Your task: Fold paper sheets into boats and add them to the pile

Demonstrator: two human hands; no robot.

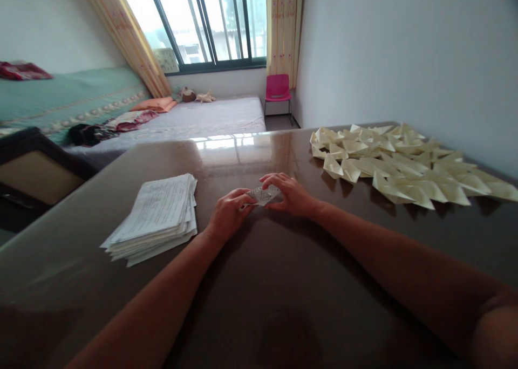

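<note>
Between my two hands, just above the brown table, is a small piece of folded paper with printed or written marks on it. My left hand grips its left end, fingers closed round the edge. At the other end my right hand pinches the paper between curled fingers and thumb. The folds hidden behind my fingers cannot be made out. To the left of my left hand lies a stack of written paper sheets. Many cream folded paper boats stand in rows to the right.
The glossy brown table reflects the window. Beyond it is a bed with pillows and soft toys. A pink chair stands by the wall, and a dark cabinet is at the left.
</note>
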